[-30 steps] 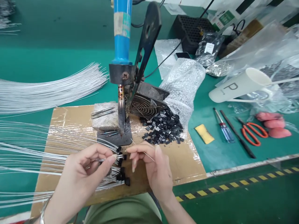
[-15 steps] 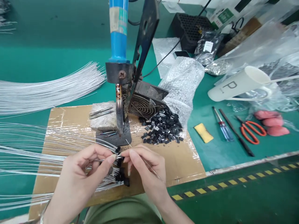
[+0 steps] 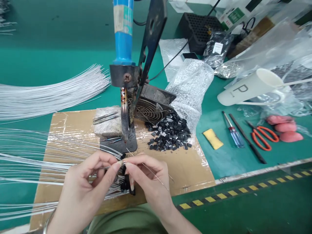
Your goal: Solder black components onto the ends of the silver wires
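Below the soldering iron's tip, my left hand [image 3: 91, 187] pinches the end of a grey cable [image 3: 106, 167] between thumb and forefinger. My right hand [image 3: 148, 175] is closed too, its thumb and forefinger meeting at the cable's end, which the fingertips mostly hide. A thin strand of solder wire [image 3: 159, 180] passes through the right hand's fingers, one end sticking up towards the iron. The blue-handled soldering iron [image 3: 123, 45] hangs tip down in a black stand. Under my hands lie grey cables with black connectors [image 3: 125, 184] on their ends.
A heap of small black connectors [image 3: 170, 131] lies by a fan [image 3: 151, 109] on the cardboard [image 3: 195, 169]. A cable bundle [image 3: 53, 94] lies at left. To the right are a yellow sponge [image 3: 213, 138], a screwdriver [image 3: 234, 133], orange-handled pliers [image 3: 264, 136] and a white cup [image 3: 248, 87].
My right hand has shifted slightly left, its thumb now closer to the left fingertips. The solder strand's upper end has moved left and down a little. My left hand stays nearly in place.
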`<state>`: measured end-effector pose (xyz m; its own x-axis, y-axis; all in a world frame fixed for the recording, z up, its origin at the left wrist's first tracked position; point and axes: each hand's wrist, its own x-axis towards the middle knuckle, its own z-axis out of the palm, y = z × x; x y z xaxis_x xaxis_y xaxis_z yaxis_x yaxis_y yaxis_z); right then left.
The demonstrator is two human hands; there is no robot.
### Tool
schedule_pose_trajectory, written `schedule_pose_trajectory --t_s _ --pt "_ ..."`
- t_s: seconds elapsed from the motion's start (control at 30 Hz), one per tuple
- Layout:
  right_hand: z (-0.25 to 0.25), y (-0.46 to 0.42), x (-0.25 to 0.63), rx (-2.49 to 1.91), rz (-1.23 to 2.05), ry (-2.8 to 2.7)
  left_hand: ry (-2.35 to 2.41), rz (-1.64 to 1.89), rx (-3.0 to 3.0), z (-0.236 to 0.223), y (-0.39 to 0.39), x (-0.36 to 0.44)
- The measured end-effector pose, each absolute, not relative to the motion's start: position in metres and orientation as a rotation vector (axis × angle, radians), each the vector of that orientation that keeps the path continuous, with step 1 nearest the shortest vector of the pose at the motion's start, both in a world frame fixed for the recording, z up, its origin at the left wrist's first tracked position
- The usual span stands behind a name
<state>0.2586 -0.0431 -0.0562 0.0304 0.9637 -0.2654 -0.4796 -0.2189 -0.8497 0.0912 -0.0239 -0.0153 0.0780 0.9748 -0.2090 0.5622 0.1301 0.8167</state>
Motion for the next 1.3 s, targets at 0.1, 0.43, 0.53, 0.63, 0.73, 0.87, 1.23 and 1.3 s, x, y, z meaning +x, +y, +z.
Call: schedule_pose_trajectory --t_s 0.1,0.43,0.53,0.63,0.73,0.87,1.23,1.3 --pt "-0.055 -0.041 0.259 -1.044 1.533 -0.593 1.572 0.688 1.571 -0.014 -0.022 0.095" --pt "-0.059 -0.042 0.26 -1.033 1.617 -0.512 1.511 0.708 1.587 -0.011 -0.022 0.101" --pt "-0.058 -0.039 0.264 -1.039 1.692 -0.484 1.467 0.661 1.51 -0.009 -0.021 0.1" --pt "-0.056 -0.034 0.27 -1.029 1.785 -0.47 1.433 0.586 1.388 -0.006 -0.021 0.099" --pt "-0.055 -0.03 0.274 -1.036 1.83 -0.487 1.495 0.586 1.27 -0.004 -0.024 0.1" --pt "-0.057 -0.03 0.274 -1.021 1.856 -0.468 1.518 0.633 1.219 -0.007 -0.026 0.102" --pt "-0.055 -0.031 0.264 -0.967 1.801 -0.398 1.591 0.829 1.413 -0.022 -0.03 0.105" --pt "-0.056 -0.031 0.264 -0.96 1.797 -0.376 1.585 0.83 1.45 -0.024 -0.03 0.104"
